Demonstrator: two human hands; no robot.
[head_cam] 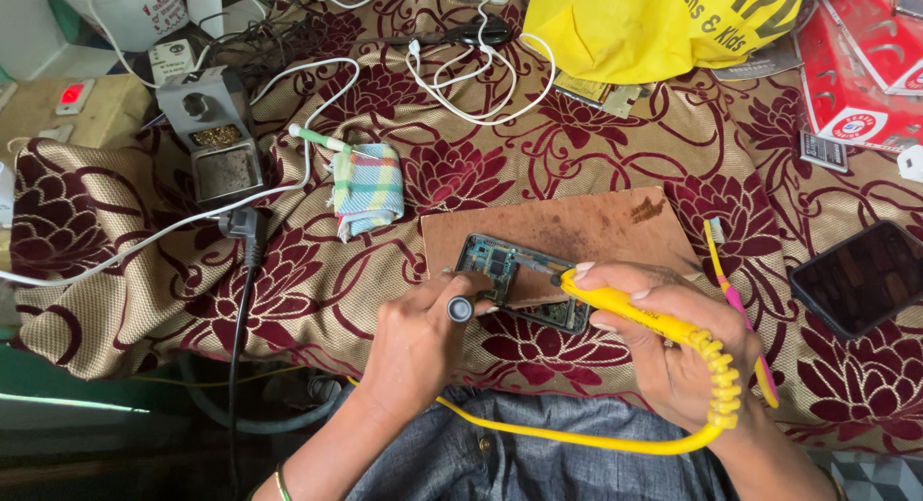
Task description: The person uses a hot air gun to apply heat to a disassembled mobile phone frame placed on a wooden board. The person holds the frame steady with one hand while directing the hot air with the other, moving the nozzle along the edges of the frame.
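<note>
Cloth: a woven beige table cover point(317, 299) with dark red flower patterns drapes the whole table, creased at its left edge.
Bag: a glossy yellow plastic bag point(635, 25) sits crumpled at the far edge.
Board: a flat brown work board point(596, 227), scuffed and stained, lies near the middle of the near edge.
Phone: a dark smartphone point(860, 275), smooth glass up, rests by the right edge.
Stand: a grey metal soldering stand point(216, 145) with brass wool sits toward the far left corner.
Rag: a folded checked rag point(368, 188) lies between stand and board.
Circuit: an opened phone body point(510, 270), green circuit board exposed, lies on the board's near left corner.
Right hand: the right hand point(673, 352) pinches a yellow soldering iron point(635, 313) with ribbed cord, tip on the opened phone body.
Left hand: the left hand point(418, 342) grips a black cylindrical tool point(461, 309), fingers curled around it beside the circuit.
</note>
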